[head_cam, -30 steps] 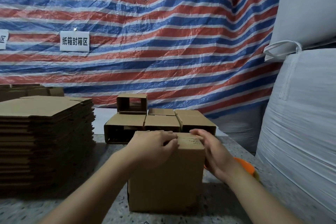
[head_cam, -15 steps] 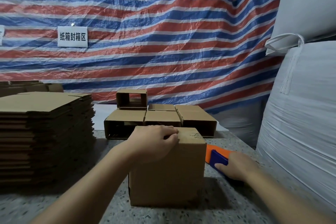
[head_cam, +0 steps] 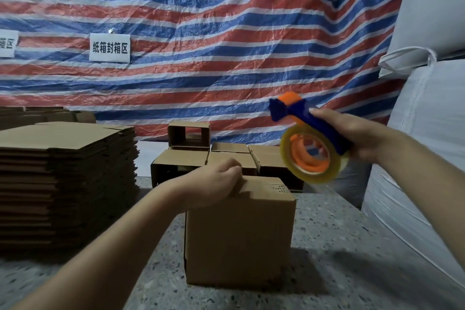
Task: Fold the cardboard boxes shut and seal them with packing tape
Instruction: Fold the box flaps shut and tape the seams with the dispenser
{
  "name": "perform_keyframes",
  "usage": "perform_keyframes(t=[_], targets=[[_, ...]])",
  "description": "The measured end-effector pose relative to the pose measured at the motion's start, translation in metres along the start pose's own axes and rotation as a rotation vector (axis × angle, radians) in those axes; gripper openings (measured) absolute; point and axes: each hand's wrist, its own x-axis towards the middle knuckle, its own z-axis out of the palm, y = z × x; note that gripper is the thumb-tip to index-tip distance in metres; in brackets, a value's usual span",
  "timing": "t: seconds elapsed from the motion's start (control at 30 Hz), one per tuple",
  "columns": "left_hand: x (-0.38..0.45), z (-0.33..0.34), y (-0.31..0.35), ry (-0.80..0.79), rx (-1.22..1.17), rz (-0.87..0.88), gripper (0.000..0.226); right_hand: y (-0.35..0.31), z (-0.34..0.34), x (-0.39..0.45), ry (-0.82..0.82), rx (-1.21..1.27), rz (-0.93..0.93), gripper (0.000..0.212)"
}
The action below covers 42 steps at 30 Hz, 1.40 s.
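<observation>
A small brown cardboard box point(head_cam: 239, 239) stands on the speckled table in front of me, its top flaps folded down. My left hand point(head_cam: 214, 184) rests on the box's top near its left back corner, fingers curled, pressing the flaps. My right hand point(head_cam: 349, 133) grips the blue handle of an orange and blue tape dispenser point(head_cam: 307, 141) with a roll of clear tape, held in the air above and to the right of the box.
A tall stack of flat cardboard sheets point(head_cam: 65, 178) fills the left of the table. Several assembled small boxes point(head_cam: 226, 156) sit behind the near box. Large white bulk bags point(head_cam: 422, 146) stand at the right. A striped tarp hangs behind.
My right hand left the box top, took the tape dispenser from the table at the right and lifted it into the air. My left hand stayed on the box.
</observation>
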Motion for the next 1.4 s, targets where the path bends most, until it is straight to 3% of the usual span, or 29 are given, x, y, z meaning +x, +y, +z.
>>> perform_keyframes(t=[0.17, 0.37, 0.47, 0.6, 0.73, 0.87, 1.07, 1.4], targets=[[0.009, -0.013, -0.013, -0.007, -0.475, -0.072, 0.034, -0.033, 0.029, 0.012, -0.227, -0.005, 0.056, 0.072], [0.013, -0.019, -0.013, 0.190, -0.839, -0.176, 0.074, -0.039, 0.057, 0.027, -0.305, -0.204, 0.117, 0.080], [0.013, -0.029, -0.013, 0.240, -0.964, -0.227, 0.084, -0.044, 0.061, 0.032, -0.322, -0.288, 0.139, 0.087], [0.009, -0.033, -0.011, 0.215, -0.923, -0.212, 0.056, -0.048, 0.065, 0.036, -0.327, -0.307, 0.181, 0.087], [0.011, -0.027, -0.010, 0.221, -0.909, -0.221, 0.050, -0.047, 0.063, 0.038, -0.311, -0.315, 0.198, 0.086], [0.012, -0.024, -0.010, 0.253, -0.957, -0.222, 0.021, -0.046, 0.062, 0.039, -0.320, -0.309, 0.189, 0.087], [0.013, -0.021, -0.013, 0.265, -0.905, -0.191, 0.013, -0.047, 0.065, 0.039, -0.344, -0.298, 0.219, 0.087], [0.016, -0.007, -0.014, 0.551, -0.923, -0.243, 0.025, -0.074, 0.055, 0.045, -0.409, -0.583, 0.273, 0.077]])
